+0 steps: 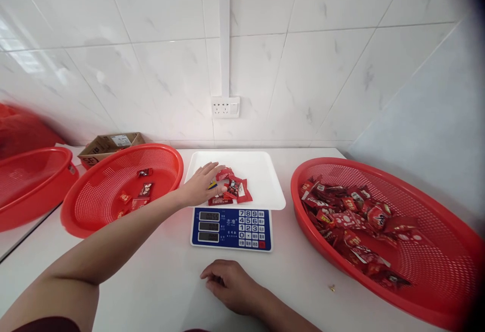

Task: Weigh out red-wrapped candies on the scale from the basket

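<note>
Over the white weighing tray [265,183], my left hand [202,185] is spread out, its fingertips at the left side of a small pile of red candy packets [238,189]. A bit of a blue and yellow packet shows beneath its fingers. In front of the tray is the blue scale panel [231,228] with three displays and a keypad. My right hand [231,284] rests on the white table just in front of the scale, its fingers curled in, touching no packet; whether anything is inside them is hidden.
A large red basket [326,251] full of red packets stands at the right. At the left, another red basket [71,218] has several packets, with a cardboard box [94,152] behind it. A further red basket [22,213] is at the far left.
</note>
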Action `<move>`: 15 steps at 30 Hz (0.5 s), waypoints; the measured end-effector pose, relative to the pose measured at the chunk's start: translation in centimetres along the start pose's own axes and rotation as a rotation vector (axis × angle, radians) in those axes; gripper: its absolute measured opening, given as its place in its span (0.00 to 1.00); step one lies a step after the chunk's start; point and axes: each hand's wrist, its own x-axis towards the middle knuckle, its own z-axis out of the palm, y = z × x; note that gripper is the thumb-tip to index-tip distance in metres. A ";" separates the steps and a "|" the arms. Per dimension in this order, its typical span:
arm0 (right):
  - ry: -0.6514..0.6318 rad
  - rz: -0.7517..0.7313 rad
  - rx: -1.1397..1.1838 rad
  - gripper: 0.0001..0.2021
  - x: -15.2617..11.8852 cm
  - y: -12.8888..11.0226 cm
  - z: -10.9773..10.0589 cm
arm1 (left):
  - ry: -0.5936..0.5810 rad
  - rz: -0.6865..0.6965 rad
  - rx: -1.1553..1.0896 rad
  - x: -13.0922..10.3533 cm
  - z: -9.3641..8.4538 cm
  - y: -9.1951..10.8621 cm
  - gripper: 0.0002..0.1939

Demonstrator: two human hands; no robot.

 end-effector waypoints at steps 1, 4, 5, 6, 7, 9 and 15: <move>0.001 -0.004 0.006 0.14 0.0 0.0 0.0 | -0.020 0.012 0.003 -0.1 0.2 0.1 0.36; 0.005 -0.002 0.012 0.14 0.0 0.1 0.1 | -0.074 0.061 0.007 0.0 0.9 0.5 0.38; 0.004 0.000 0.011 0.14 0.0 0.1 0.1 | -0.083 0.074 0.013 0.1 1.1 0.6 0.39; 0.005 0.002 0.008 0.14 0.0 0.1 0.1 | -0.090 0.083 0.021 0.4 1.4 0.8 0.39; 0.006 0.004 0.005 0.14 0.0 0.1 0.1 | -0.097 0.090 0.030 0.6 1.6 1.1 0.39; 0.005 0.002 0.003 0.14 0.0 0.0 0.1 | -0.107 0.099 0.043 1.3 1.8 1.8 0.39; 0.008 0.011 -0.004 0.14 0.0 -0.1 0.1 | -0.080 0.117 0.056 2.6 2.4 2.9 0.30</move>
